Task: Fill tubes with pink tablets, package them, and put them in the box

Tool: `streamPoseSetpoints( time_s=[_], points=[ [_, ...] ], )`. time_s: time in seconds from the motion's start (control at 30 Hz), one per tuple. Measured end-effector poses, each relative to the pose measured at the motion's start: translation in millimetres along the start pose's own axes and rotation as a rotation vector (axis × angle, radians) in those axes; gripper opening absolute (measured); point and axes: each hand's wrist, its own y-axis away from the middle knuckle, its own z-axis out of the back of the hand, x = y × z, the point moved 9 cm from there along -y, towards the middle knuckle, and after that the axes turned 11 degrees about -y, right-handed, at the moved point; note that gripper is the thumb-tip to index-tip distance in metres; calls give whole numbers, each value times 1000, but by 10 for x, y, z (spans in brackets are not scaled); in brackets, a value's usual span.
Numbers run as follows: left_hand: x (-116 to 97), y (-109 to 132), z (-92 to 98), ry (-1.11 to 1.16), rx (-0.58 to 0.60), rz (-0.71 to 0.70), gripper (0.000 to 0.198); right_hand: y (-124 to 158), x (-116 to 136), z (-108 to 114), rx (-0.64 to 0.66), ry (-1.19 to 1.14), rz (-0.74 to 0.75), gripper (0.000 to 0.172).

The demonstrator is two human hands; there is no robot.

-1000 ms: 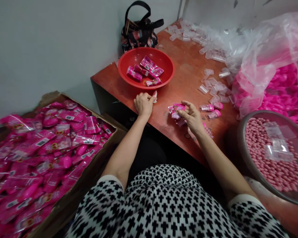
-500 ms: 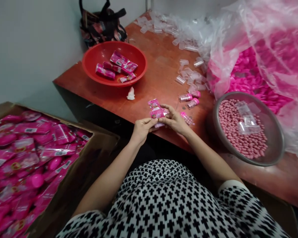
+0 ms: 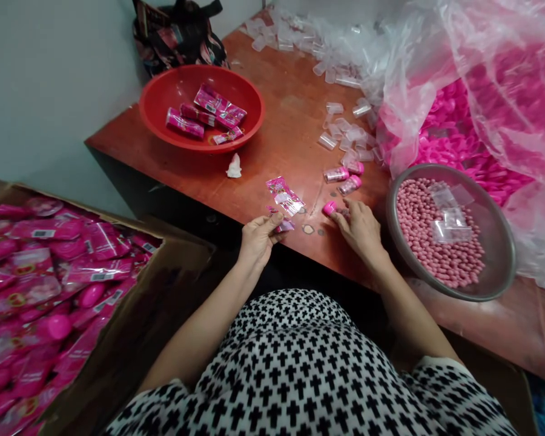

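Observation:
Near the table's front edge, my left hand (image 3: 260, 238) pinches a small pink printed wrapper (image 3: 284, 225) between thumb and fingertips. Just beyond it, another pink printed wrapper (image 3: 282, 192) lies flat on the table. My right hand (image 3: 362, 229) is closed over a small clear bottle with a pink cap (image 3: 329, 208); its fingers hide most of the bottle's body. Two more filled bottles with pink caps (image 3: 336, 175) lie just behind that hand. Farther back are several loose clear plastic tubes (image 3: 345, 134).
A red bowl (image 3: 145, 115) with pink packets stands back left, near a crumpled white scrap (image 3: 234, 166). At right is a grey bowl (image 3: 504, 254) of pink beads, before a plastic bag (image 3: 476, 115) of pink parts. A cardboard box (image 3: 181, 254) of pink packages is at lower left.
My right hand has let go of the wrapper and moved right onto the pink-capped bottle. One wrapper now lies on the table, while my left hand still holds one.

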Motion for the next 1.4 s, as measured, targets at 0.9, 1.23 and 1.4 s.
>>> streamPoseSetpoints(
  time_s=[0.9,1.23,1.4],
  points=[
    [148,-8,-279,332,40,131,20,493,575,-381,62,-1230,-141,28],
    [18,70,-386,218,92,33,32,411,574,-507,98,-1344,-198,30],
    [-87,78,-456,149,169,-57,42,401,555,-511,61,-1368,-179,30]
  ],
)
